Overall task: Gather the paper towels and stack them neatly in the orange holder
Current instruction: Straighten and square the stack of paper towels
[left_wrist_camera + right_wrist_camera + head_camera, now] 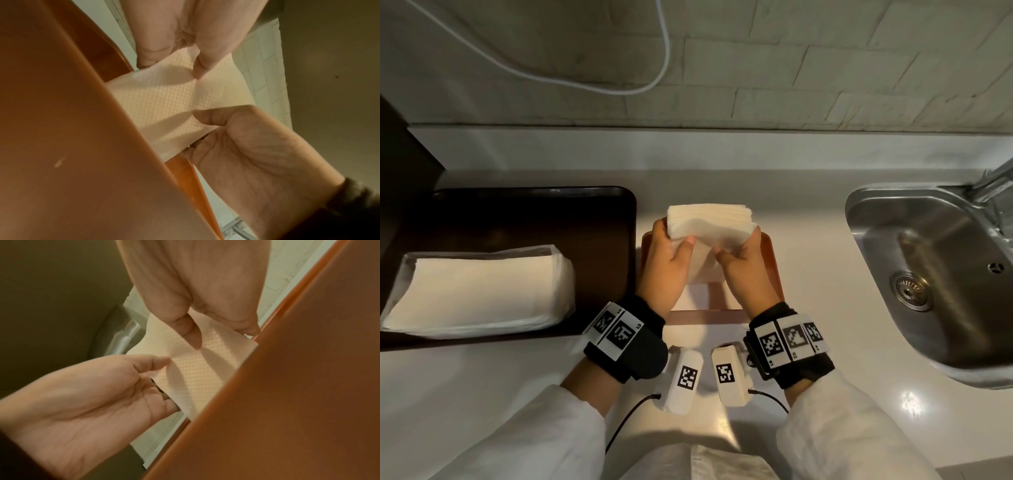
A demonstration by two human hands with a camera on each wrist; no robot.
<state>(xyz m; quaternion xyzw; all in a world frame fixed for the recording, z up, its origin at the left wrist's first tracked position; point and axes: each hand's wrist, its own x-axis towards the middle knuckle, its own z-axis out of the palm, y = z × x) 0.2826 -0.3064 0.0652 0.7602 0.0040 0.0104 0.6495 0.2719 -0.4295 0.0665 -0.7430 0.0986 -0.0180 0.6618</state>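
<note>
Both hands hold a thick stack of white paper towels point(709, 222) over the orange holder point(770, 260) at the middle of the counter. My left hand point(674, 236) grips the stack's left edge, thumb on the near face. Its right edge is gripped the same way by my right hand point(738, 245). The stack tilts, and its lower end dips behind the holder's near wall. In the left wrist view the embossed towel point(164, 100) sits between left hand point(170, 65) and right hand point(203, 131), behind the holder point(61, 129). The right wrist view shows the towels point(197, 369), right hand point(222, 331), left hand point(162, 381) and holder point(298, 386).
A dark tray point(534, 219) lies left of the holder, carrying a plastic-wrapped pack of paper towels point(479, 291). A steel sink point(928, 274) with a tap point(993, 181) is sunk into the counter at the right. A white cable point(654, 68) hangs on the tiled wall.
</note>
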